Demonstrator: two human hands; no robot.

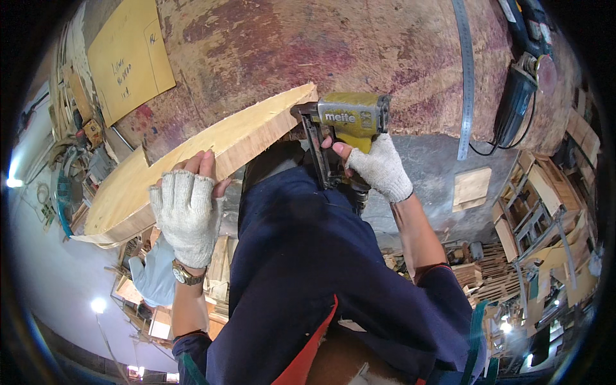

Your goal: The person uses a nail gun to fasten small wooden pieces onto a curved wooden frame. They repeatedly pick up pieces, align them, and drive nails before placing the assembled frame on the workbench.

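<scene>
A long, curved piece of pale wood [212, 144], thick-edged and with a notch cut in its far side, lies across the left of the workbench and overhangs its near edge. My left hand [188, 215], in a fingerless white knit glove, grips its near edge, with the fingers on top and the thumb at the side. In my gloved right hand [385, 170] is a yellow and black nail gun [351, 115], held by its handle. The gun's nose is against or very near the wood's right end; I cannot tell whether they touch.
The stained workbench [289, 38] spreads ahead. On it lie a yellow sheet [131, 64] at the left, a long metal ruler [465, 83] and a corded angle grinder [516, 102] at the right. A small board [471, 188] is on the floor; wooden frames [542, 199] stand beyond it.
</scene>
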